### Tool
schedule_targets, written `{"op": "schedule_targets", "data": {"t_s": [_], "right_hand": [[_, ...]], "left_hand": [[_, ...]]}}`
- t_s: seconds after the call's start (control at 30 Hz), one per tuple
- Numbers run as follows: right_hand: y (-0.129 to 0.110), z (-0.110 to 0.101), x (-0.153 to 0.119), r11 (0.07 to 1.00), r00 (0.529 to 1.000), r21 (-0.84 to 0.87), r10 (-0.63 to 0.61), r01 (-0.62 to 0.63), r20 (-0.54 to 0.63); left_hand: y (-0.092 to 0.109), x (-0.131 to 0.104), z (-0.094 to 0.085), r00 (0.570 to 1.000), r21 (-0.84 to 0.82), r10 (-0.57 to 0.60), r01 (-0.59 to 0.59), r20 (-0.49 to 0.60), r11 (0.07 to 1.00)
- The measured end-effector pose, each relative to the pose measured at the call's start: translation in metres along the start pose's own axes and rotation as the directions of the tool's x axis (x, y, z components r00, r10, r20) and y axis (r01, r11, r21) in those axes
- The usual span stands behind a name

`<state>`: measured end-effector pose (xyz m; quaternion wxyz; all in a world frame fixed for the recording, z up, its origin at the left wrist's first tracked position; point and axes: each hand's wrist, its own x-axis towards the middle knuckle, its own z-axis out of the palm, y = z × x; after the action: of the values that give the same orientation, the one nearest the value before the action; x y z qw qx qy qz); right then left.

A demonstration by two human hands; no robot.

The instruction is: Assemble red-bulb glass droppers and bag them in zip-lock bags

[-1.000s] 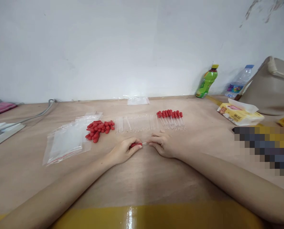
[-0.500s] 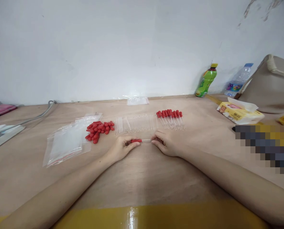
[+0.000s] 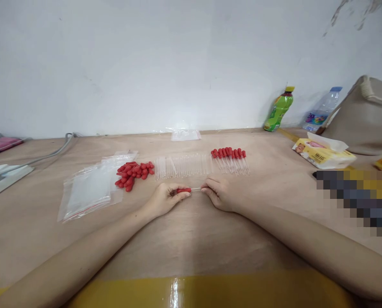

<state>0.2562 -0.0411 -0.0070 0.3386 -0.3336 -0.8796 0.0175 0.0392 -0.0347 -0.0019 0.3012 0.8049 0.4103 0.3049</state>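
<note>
My left hand [image 3: 168, 197] pinches a red rubber dropper bulb [image 3: 184, 190] between thumb and fingers. From the bulb's right end a thin clear glass tube [image 3: 195, 189] runs level into my right hand [image 3: 219, 193], whose closed fingertips grip it. The tube's far end is hidden in those fingers. Beyond my left hand lies a pile of loose red bulbs [image 3: 133, 173]. A row of clear tubes [image 3: 183, 166] is laid out past both hands. Behind my right hand are several droppers with red bulbs fitted [image 3: 231, 159], side by side.
Clear zip bags [image 3: 90, 190] lie at left, near a grey cable [image 3: 54, 153]. One small bag [image 3: 186, 135] rests by the wall. A green bottle [image 3: 279, 109], a water bottle [image 3: 322, 109], a tissue box [image 3: 322, 155] and a beige bag [image 3: 364, 119] stand at right.
My right hand has shifted slightly left, toward the bulb, and less of the tube shows between the hands. My left hand keeps its hold on the bulb.
</note>
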Motion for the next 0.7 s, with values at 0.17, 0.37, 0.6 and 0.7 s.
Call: {"op": "schedule_targets", "data": {"t_s": [0.17, 0.37, 0.6, 0.7], "right_hand": [[0.002, 0.01, 0.001, 0.999, 1.0, 0.032, -0.006, 0.007, -0.013], [-0.004, 0.01, 0.004, 0.999, 0.999, 0.006, 0.032, -0.033, 0.034], [-0.007, 0.01, 0.006, 0.997, 0.992, -0.049, 0.07, -0.065, 0.102], [-0.011, 0.004, 0.009, 0.99, 0.984, -0.128, 0.073, -0.053, 0.16]], "left_hand": [[0.0, 0.0, 0.001, 1.0, -0.017, 0.006, -0.006, -0.003, 1.0], [0.001, 0.0, 0.001, 1.0, -0.016, 0.026, -0.026, -0.001, 1.0], [0.001, 0.0, 0.001, 1.0, 0.005, 0.022, -0.022, 0.014, 1.0], [0.001, 0.0, 0.001, 1.0, 0.017, 0.013, -0.013, 0.001, 1.0]]}}
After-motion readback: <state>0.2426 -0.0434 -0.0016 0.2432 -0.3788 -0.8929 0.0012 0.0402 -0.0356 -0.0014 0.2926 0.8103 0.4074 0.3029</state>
